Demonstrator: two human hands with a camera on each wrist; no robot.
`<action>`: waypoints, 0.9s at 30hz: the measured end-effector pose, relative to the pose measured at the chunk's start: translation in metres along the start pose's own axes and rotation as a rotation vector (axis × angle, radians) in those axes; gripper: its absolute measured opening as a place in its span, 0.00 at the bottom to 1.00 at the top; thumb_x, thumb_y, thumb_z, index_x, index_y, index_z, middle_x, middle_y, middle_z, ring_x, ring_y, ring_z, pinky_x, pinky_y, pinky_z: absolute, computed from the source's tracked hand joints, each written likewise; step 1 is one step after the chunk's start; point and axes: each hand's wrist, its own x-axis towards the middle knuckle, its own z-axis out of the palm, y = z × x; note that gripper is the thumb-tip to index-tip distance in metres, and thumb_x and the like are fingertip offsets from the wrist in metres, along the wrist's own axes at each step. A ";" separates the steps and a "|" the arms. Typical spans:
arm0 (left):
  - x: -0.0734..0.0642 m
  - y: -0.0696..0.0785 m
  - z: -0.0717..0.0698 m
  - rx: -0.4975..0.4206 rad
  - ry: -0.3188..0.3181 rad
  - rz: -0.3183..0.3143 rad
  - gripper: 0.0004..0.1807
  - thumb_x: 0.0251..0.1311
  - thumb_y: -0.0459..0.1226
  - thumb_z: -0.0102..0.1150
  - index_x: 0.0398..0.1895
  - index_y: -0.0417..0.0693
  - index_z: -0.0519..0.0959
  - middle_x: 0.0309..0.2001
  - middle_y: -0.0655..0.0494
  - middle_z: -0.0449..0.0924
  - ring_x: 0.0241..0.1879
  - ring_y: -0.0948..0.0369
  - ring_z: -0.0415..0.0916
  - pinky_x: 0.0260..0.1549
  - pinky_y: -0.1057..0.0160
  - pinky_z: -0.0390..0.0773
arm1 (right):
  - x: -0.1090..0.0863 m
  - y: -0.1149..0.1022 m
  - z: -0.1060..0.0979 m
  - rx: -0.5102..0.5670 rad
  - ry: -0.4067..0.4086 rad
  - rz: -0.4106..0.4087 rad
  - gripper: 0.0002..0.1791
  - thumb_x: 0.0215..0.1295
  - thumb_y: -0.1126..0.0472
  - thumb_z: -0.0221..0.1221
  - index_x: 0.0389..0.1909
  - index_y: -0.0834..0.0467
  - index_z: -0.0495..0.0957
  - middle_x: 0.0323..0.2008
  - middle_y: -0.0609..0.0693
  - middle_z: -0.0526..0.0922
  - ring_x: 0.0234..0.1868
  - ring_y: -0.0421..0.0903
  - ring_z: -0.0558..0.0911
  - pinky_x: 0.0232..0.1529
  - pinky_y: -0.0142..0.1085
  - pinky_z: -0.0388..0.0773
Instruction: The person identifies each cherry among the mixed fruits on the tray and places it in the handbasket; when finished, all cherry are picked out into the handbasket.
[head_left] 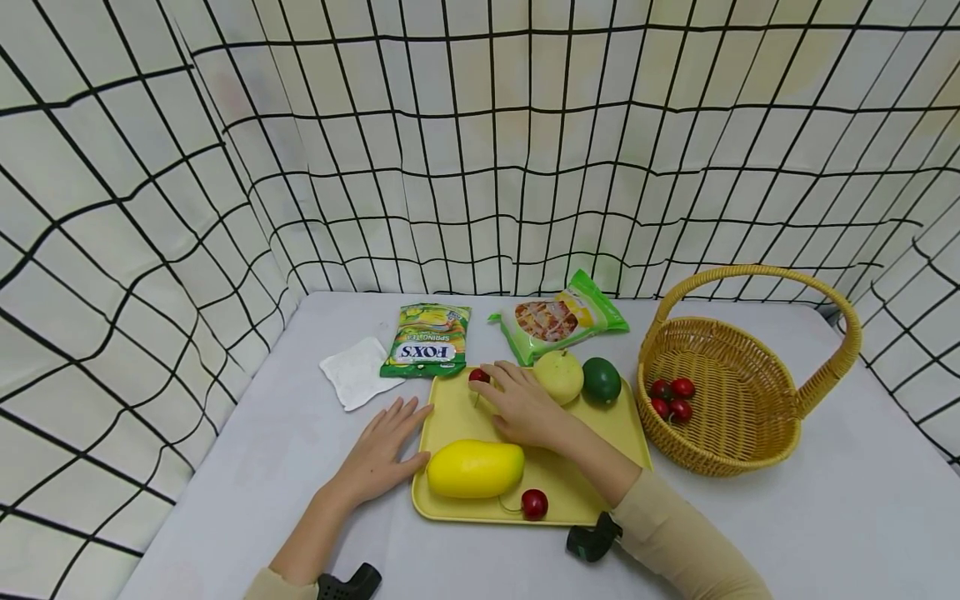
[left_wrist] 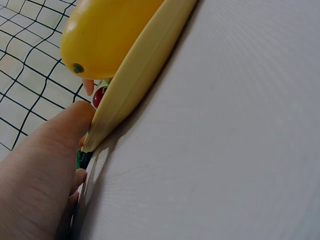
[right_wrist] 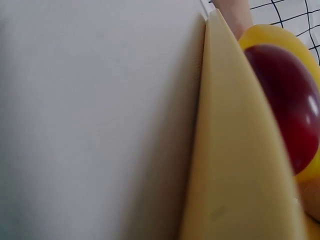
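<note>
My right hand [head_left: 525,406] reaches across the yellow tray [head_left: 585,492] and pinches a red cherry [head_left: 478,377] between its fingertips near the tray's far left corner; the stem hangs below. Flat on the table, my left hand [head_left: 382,454] has its fingers spread and touches the tray's left edge; the left wrist view shows its thumb [left_wrist: 75,120] at the rim. A yellow mango [head_left: 475,468] lies in the tray, with another cherry [head_left: 534,504] by the near edge. A yellow-green pear [head_left: 558,377] and a dark green avocado [head_left: 602,381] sit at the tray's far side.
Right of the tray stands a wicker basket [head_left: 750,442] with a tall handle and several cherries [head_left: 671,400] inside. Behind the tray lie a green candy bag [head_left: 427,340] and a green-white snack bag [head_left: 558,321]. A white cloth [head_left: 358,372] is at the left.
</note>
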 end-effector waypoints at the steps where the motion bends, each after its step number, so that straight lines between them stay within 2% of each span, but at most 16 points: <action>1: 0.000 0.000 0.000 0.000 0.000 -0.001 0.36 0.56 0.54 0.54 0.68 0.53 0.61 0.69 0.47 0.53 0.69 0.48 0.44 0.64 0.45 0.44 | 0.000 0.000 0.000 -0.002 0.001 0.001 0.29 0.57 0.61 0.60 0.61 0.55 0.66 0.63 0.58 0.63 0.62 0.58 0.61 0.62 0.50 0.59; 8: 0.000 0.000 0.000 -0.001 -0.006 -0.001 0.36 0.56 0.54 0.53 0.68 0.53 0.60 0.69 0.47 0.53 0.69 0.48 0.44 0.65 0.46 0.43 | 0.002 -0.001 0.002 -0.017 -0.014 0.006 0.26 0.59 0.61 0.56 0.60 0.55 0.67 0.62 0.59 0.64 0.62 0.58 0.62 0.62 0.51 0.58; 20: 0.000 0.000 0.000 0.003 -0.014 -0.008 0.36 0.56 0.54 0.53 0.68 0.54 0.60 0.69 0.47 0.53 0.69 0.48 0.44 0.65 0.46 0.43 | 0.004 -0.001 0.004 -0.032 0.090 -0.037 0.23 0.56 0.63 0.59 0.55 0.55 0.72 0.50 0.55 0.71 0.53 0.51 0.67 0.56 0.45 0.63; 27: 0.000 0.000 0.000 0.008 -0.014 -0.009 0.37 0.56 0.54 0.54 0.68 0.54 0.60 0.69 0.47 0.52 0.69 0.48 0.43 0.65 0.46 0.43 | 0.005 -0.001 0.006 -0.057 0.088 -0.034 0.24 0.56 0.62 0.59 0.56 0.55 0.70 0.56 0.59 0.68 0.57 0.55 0.65 0.57 0.48 0.63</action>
